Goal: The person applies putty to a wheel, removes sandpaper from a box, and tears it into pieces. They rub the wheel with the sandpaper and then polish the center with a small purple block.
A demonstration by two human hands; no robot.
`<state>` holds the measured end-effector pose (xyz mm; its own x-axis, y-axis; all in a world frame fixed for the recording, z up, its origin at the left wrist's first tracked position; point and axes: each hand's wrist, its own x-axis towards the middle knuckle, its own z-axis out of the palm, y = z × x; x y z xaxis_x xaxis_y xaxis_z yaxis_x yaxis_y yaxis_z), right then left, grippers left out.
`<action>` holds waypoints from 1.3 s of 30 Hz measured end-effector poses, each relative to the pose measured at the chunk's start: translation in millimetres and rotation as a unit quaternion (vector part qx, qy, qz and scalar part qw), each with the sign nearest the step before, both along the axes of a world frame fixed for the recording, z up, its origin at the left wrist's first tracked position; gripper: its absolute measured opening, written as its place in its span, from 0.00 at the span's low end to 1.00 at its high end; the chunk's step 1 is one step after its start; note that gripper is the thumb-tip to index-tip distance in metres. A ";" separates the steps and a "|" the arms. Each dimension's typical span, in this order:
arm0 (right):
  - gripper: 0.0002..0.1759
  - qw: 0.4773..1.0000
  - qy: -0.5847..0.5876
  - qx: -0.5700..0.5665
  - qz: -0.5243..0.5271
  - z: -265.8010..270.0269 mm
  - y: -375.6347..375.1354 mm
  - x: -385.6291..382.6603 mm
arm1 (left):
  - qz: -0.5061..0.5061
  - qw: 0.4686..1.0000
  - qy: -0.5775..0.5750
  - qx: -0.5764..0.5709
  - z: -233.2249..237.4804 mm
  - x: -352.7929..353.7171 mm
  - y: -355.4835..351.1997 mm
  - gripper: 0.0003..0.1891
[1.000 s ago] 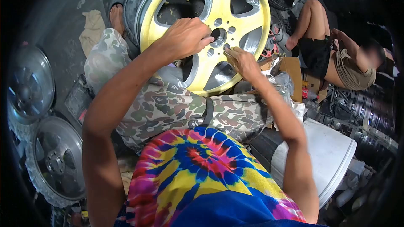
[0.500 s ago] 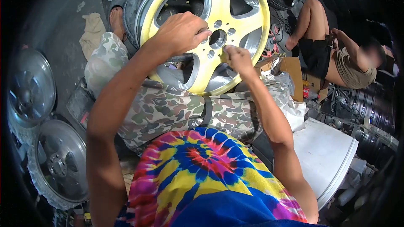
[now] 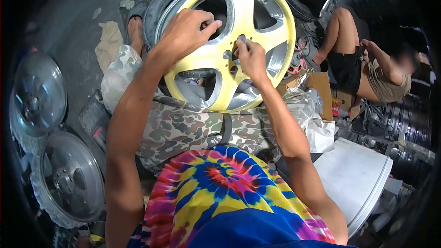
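Note:
A five-spoke wheel rim (image 3: 245, 11) with a pale yellow face and bare metal in its openings leans before my camouflage-covered legs. My left hand (image 3: 190, 30) is over its upper left spoke, fingers curled and thumb stretched out; anything inside them is hidden. Over the rim's hub, my right hand (image 3: 251, 57) is closed in a pinch, its fingertips beside an upper bolt hole. What it pinches is too small to make out. The right hand covers most of the centre bore, while several bolt holes show around it.
Behind the rim lies a tire (image 3: 151, 23). Two metallic wheels (image 3: 76, 174) stand at left, near a beige cloth (image 3: 109, 41). To the right are a cardboard box (image 3: 320, 89), a white container (image 3: 353, 170) and a seated person (image 3: 386, 76) among dark rims.
My right hand has moved from the lower right of the hub to over the centre bore. My left hand has drawn away from the hub. The view has shifted slightly.

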<state>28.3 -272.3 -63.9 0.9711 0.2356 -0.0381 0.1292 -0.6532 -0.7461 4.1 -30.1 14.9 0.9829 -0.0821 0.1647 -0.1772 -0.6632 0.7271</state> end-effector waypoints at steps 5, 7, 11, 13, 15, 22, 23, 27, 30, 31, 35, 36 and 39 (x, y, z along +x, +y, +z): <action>0.17 0.987 0.073 0.142 -0.020 46.8 -40.9 6.0 | 0.034 0.998 -0.025 -0.041 18.3 -1.2 4.6 0.17; 0.14 0.922 -0.367 -0.126 -0.004 37.0 -70.4 32.4 | 0.071 0.992 -0.065 -0.078 28.7 -5.0 7.0 0.16; 0.11 0.909 -0.383 -0.166 0.011 31.2 -88.2 63.7 | 0.100 0.986 -0.100 -0.093 20.2 5.7 20.3 0.14; 0.13 0.902 -0.361 -0.183 0.151 14.4 -80.7 62.3 | 0.097 0.985 -0.114 -0.089 18.4 9.0 24.0 0.14; 0.15 0.892 -0.364 -0.189 0.190 24.5 -68.7 48.3 | 0.111 0.982 -0.120 -0.096 21.5 9.3 25.2 0.14; 0.11 0.910 -0.343 -0.181 0.145 25.8 -90.4 84.2 | 0.119 0.976 -0.131 -0.123 17.9 13.4 21.6 0.15; 0.11 0.927 -0.323 -0.108 0.160 20.2 -83.4 68.3 | 0.120 0.976 -0.135 -0.125 20.1 15.0 22.6 0.15; 0.12 0.910 -0.356 -0.182 0.106 32.6 -103.7 92.5 | 0.116 0.981 -0.098 -0.118 17.9 11.8 16.9 0.14; 0.12 0.926 -0.325 -0.162 0.102 25.4 -87.7 83.1 | 0.096 0.986 -0.100 -0.094 28.9 3.8 4.0 0.13; 0.12 0.944 -0.286 -0.128 0.105 22.2 -78.4 67.3 | 0.090 0.987 -0.106 -0.084 33.5 0.4 -0.1 0.12; 0.18 0.984 0.133 0.098 0.061 70.0 -46.7 26.2 | 0.016 0.984 -0.125 -0.124 15.7 6.0 -11.1 0.11; 0.19 0.973 0.140 0.183 0.031 71.2 -47.7 26.6 | -0.007 0.982 -0.091 -0.168 12.9 6.5 -18.4 0.09; 0.19 0.943 0.160 0.291 -0.035 80.6 -44.7 19.5 | -0.037 0.970 0.005 -0.239 8.7 1.4 -39.0 0.07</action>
